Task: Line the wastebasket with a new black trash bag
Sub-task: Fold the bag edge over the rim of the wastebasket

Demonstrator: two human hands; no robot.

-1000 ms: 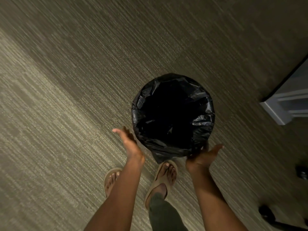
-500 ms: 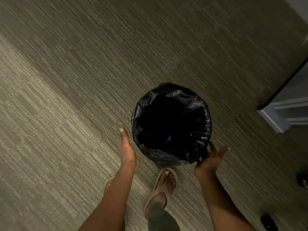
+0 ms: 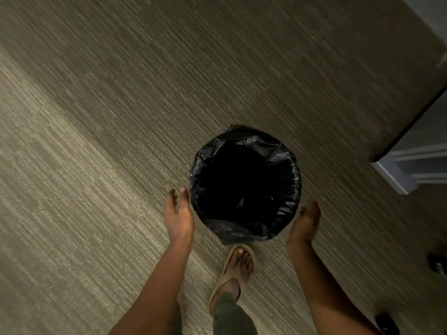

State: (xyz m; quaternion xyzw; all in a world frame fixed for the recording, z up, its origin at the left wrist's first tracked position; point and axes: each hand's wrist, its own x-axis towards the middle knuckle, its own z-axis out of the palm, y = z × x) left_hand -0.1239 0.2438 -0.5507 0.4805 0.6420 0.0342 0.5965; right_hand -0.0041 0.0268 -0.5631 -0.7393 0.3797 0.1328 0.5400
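Note:
A round wastebasket stands on the carpet, wholly wrapped in a shiny black trash bag (image 3: pixel 244 228) that is folded over its rim; the inside is a dark hole. My left hand (image 3: pixel 178 216) is flat and open against the basket's left side, fingers pointing away from me. My right hand (image 3: pixel 305 223) is open at the basket's right side, palm turned toward it. Whether either palm touches the plastic is unclear. Neither hand grips anything.
Striped grey-beige carpet (image 3: pixel 96 165) covers the floor. My sandalled right foot (image 3: pixel 238 264) stands just in front of the basket. A white door frame base (image 3: pixel 396 175) sits at the right. Small dark objects (image 3: pixel 436 263) lie at the right edge.
Both hands have moved from the near side of the basket out to its left and right sides. The view has shifted, so the basket sits lower and to the right.

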